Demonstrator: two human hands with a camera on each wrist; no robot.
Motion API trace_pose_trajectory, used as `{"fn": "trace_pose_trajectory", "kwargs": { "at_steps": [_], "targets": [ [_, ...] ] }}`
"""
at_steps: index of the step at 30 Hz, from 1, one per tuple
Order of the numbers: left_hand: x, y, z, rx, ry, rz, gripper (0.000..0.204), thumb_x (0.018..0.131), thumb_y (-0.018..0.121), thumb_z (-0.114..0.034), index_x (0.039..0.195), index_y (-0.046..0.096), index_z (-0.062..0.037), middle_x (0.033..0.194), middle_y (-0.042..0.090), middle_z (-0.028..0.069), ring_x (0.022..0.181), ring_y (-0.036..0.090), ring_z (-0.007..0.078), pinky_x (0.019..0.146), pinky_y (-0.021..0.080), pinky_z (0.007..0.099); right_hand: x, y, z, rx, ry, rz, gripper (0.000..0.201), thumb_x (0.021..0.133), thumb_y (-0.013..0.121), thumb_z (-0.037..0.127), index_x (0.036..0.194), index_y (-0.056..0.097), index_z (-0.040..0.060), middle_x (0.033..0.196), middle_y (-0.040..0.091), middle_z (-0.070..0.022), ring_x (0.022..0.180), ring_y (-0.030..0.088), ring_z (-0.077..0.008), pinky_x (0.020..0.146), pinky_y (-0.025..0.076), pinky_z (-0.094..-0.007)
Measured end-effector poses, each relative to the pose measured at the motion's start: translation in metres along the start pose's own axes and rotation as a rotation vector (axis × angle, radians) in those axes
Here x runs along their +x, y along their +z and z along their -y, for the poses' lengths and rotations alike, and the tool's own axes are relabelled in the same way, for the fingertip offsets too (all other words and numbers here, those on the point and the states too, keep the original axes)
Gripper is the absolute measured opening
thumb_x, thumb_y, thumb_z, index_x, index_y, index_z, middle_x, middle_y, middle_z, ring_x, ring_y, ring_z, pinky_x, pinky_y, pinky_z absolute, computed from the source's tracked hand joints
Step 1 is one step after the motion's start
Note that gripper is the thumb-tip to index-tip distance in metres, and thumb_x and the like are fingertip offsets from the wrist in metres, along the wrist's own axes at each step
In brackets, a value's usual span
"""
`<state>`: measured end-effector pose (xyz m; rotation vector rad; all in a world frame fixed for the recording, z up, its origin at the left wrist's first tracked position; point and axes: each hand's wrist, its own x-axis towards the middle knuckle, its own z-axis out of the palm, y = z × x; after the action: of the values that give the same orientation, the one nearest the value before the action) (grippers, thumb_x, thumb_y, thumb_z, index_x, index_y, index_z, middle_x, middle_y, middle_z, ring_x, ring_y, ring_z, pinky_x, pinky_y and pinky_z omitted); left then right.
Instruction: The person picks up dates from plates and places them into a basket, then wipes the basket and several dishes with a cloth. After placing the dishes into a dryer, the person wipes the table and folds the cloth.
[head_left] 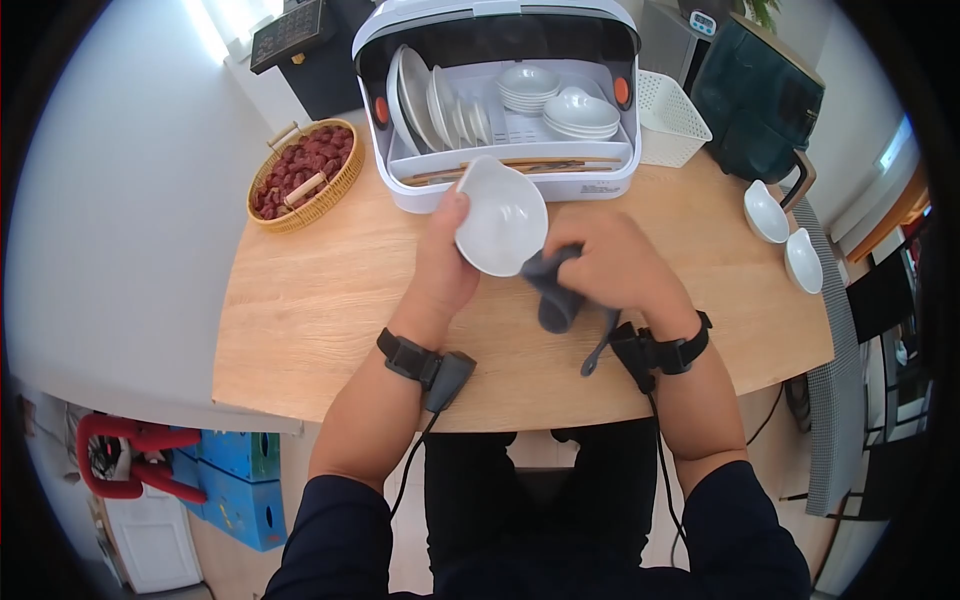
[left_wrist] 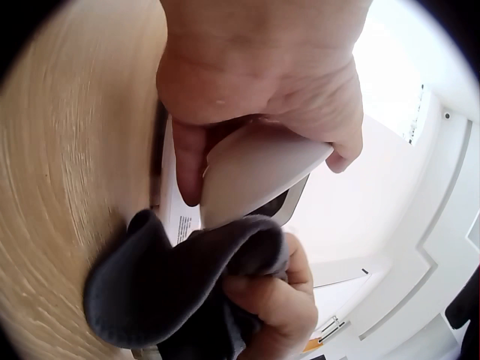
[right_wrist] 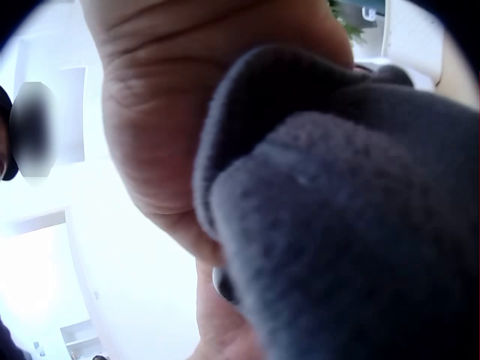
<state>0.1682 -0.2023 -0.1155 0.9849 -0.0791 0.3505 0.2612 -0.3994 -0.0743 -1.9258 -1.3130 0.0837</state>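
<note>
A white bowl (head_left: 503, 220) with a small spout-like lip is tilted up over the table, its inside facing the head camera. My left hand (head_left: 446, 248) grips it at its left side, thumb at the rim; in the left wrist view the fingers wrap the bowl (left_wrist: 255, 169) from beneath. My right hand (head_left: 610, 262) holds a bunched dark grey cloth (head_left: 556, 300) right at the bowl's lower right rim. Part of the cloth hangs down below that hand. In the right wrist view the cloth (right_wrist: 345, 225) fills much of the picture and hides the fingertips.
Behind the bowl stands an open white dish box (head_left: 500, 195) with plates, stacked bowls and chopsticks. A basket of dark red fruit (head_left: 307, 175) is at the left. Two white bowls (head_left: 766, 212) sit near the right edge, by a white plastic basket (head_left: 672, 118) and a dark green appliance (head_left: 755, 100).
</note>
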Motion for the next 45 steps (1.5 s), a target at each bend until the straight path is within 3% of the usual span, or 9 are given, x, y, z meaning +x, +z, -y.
{"fn": "trace_pose_trajectory", "kwargs": {
  "at_steps": [4, 9, 17, 21, 23, 26, 34, 39, 45],
  "targets": [
    [-0.001, -0.007, -0.005, -0.21, -0.022, -0.004, 0.061, 0.1, 0.051, -0.043, 0.144, 0.05, -0.0006, 0.137, 0.062, 0.0167, 0.126, 0.062, 0.0318, 0.108, 0.05, 0.0457, 0.007, -0.013, -0.024, 0.51, 0.305, -0.284, 0.024, 0.081, 0.066, 0.004, 0.103, 0.072, -0.002, 0.092, 0.072, -0.0052, 0.086, 0.066, -0.0166, 0.079, 0.053, -0.0302],
    [-0.001, 0.001, 0.003, -0.327, -0.148, 0.001, 0.056, 0.104, 0.049, -0.043, 0.141, 0.051, -0.001, 0.136, 0.063, 0.0155, 0.124, 0.063, 0.03, 0.106, 0.051, 0.0465, 0.01, 0.022, -0.011, 0.851, 0.066, -0.352, 0.025, 0.093, 0.062, 0.004, 0.116, 0.07, -0.0015, 0.117, 0.068, -0.0051, 0.109, 0.062, -0.0151, 0.096, 0.048, -0.0287],
    [-0.005, -0.001, 0.018, 0.619, -0.339, -0.005, 0.061, 0.105, 0.052, -0.058, 0.121, 0.066, -0.0009, 0.09, 0.07, 0.003, 0.072, 0.068, 0.0103, 0.048, 0.048, 0.025, 0.009, 0.025, 0.008, 1.057, -0.031, -0.329, 0.031, 0.105, 0.056, 0.022, 0.125, 0.066, -0.0003, 0.127, 0.066, -0.0089, 0.115, 0.062, -0.0179, 0.1, 0.048, -0.0296],
    [-0.01, 0.01, 0.01, 0.745, -0.272, 0.091, 0.056, 0.105, 0.054, -0.054, 0.118, 0.067, -0.0013, 0.09, 0.071, 0.0041, 0.075, 0.068, 0.0113, 0.056, 0.052, 0.0264, 0.009, 0.029, -0.003, 1.291, 0.129, -0.092, 0.046, 0.109, 0.047, 0.034, 0.133, 0.061, -0.003, 0.134, 0.064, -0.012, 0.118, 0.063, -0.0185, 0.103, 0.05, -0.0322],
    [-0.006, 0.004, 0.018, 0.927, 0.151, -0.013, 0.051, 0.106, 0.056, -0.049, 0.116, 0.067, -0.0007, 0.094, 0.072, 0.0061, 0.078, 0.069, 0.0134, 0.064, 0.054, 0.028, 0.015, 0.035, -0.011, 1.477, 0.33, -0.071, 0.048, 0.11, 0.046, 0.035, 0.136, 0.06, -0.0024, 0.131, 0.067, -0.0118, 0.114, 0.065, -0.0188, 0.101, 0.051, -0.0331],
    [-0.003, 0.006, 0.003, 0.901, 0.107, -0.259, 0.047, 0.107, 0.056, -0.043, 0.118, 0.067, 0.0008, 0.1, 0.073, 0.0078, 0.085, 0.069, 0.014, 0.073, 0.055, 0.0288, 0.014, 0.049, 0.0, 1.45, 0.561, -0.233, 0.049, 0.111, 0.045, 0.035, 0.137, 0.059, -0.0034, 0.135, 0.064, -0.0127, 0.119, 0.063, -0.0192, 0.104, 0.05, -0.0339],
    [0.003, -0.012, 0.027, 0.719, -0.067, -0.16, 0.056, 0.106, 0.055, -0.049, 0.112, 0.071, 0.0038, 0.09, 0.075, 0.0118, 0.082, 0.071, 0.0195, 0.074, 0.055, 0.0343, 0.008, 0.04, 0.009, 0.525, -0.109, -0.438, 0.046, 0.108, 0.045, 0.028, 0.138, 0.059, -0.0047, 0.144, 0.058, -0.0124, 0.13, 0.055, -0.0198, 0.113, 0.04, -0.0323],
    [-0.009, 0.007, 0.011, 0.868, -0.148, 0.14, 0.054, 0.102, 0.062, -0.051, 0.106, 0.075, 0.0006, 0.087, 0.075, 0.0113, 0.08, 0.071, 0.0181, 0.071, 0.055, 0.0339, 0.007, 0.027, 0.005, 1.197, 0.116, -0.068, 0.043, 0.107, 0.05, 0.029, 0.135, 0.063, -0.0003, 0.125, 0.066, -0.0111, 0.112, 0.063, -0.0189, 0.1, 0.049, -0.0316],
    [-0.013, 0.017, 0.008, 1.145, 0.031, -0.126, 0.044, 0.092, 0.076, -0.048, 0.091, 0.078, -0.0042, 0.07, 0.073, 0.0092, 0.062, 0.07, 0.0196, 0.059, 0.053, 0.0327, 0.012, 0.04, -0.009, 1.501, 0.299, -0.077, 0.047, 0.109, 0.049, 0.038, 0.131, 0.064, -0.0001, 0.117, 0.071, -0.0104, 0.105, 0.068, -0.0183, 0.094, 0.056, -0.0356]
  ]
}}
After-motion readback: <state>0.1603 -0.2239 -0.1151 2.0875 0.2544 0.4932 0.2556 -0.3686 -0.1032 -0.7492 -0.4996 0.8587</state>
